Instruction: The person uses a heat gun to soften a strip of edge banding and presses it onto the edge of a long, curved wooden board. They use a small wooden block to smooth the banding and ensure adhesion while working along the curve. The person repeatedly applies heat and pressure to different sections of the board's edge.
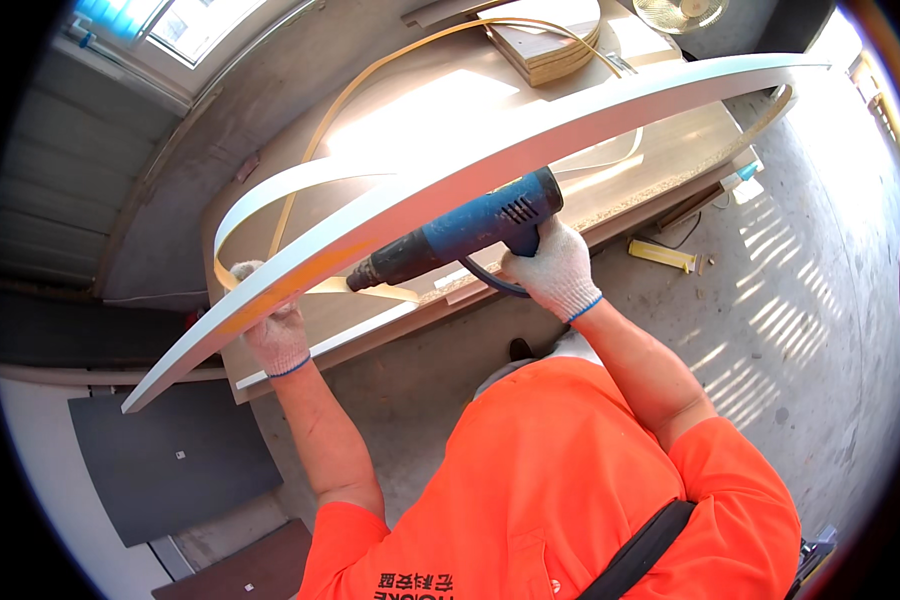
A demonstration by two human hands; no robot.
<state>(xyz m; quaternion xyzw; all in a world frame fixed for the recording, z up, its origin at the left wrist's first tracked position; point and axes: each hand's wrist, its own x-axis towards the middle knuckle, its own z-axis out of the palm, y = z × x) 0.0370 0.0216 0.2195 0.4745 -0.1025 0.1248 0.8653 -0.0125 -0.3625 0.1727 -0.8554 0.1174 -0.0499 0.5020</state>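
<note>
Plainly the work is under way, not near its end. At the left, the gloved left hand [275, 335] grips a long white panel [490, 170] set on edge, its fingers clenched over the panel's rim to steady it. Just beside that hand an orange-tinted patch shows on the panel's upper edge [270, 290], right where the dark nozzle of the blue heat gun [460, 230] points; whether that colour is glue, banding or glow from the heat I cannot tell. The nozzle sits close to the edge, perhaps touching it.

A pale strip of edge banding [270, 195] loops loose behind the panel over the counter [410, 110], with a thinner tan strip [390, 65] arcing farther back. Judged from this, only the short stretch near the left hand is being treated, and the long run of edge toward the right looks bare and yet to be done.

Further right, the gloved right hand [555, 270] is clenched round the heat gun's grip, its cord curling below. A stack of board offcuts [550, 40] lies at the counter's far end, and a yellow tool [662, 256] rests on the concrete floor [820, 330].
</note>
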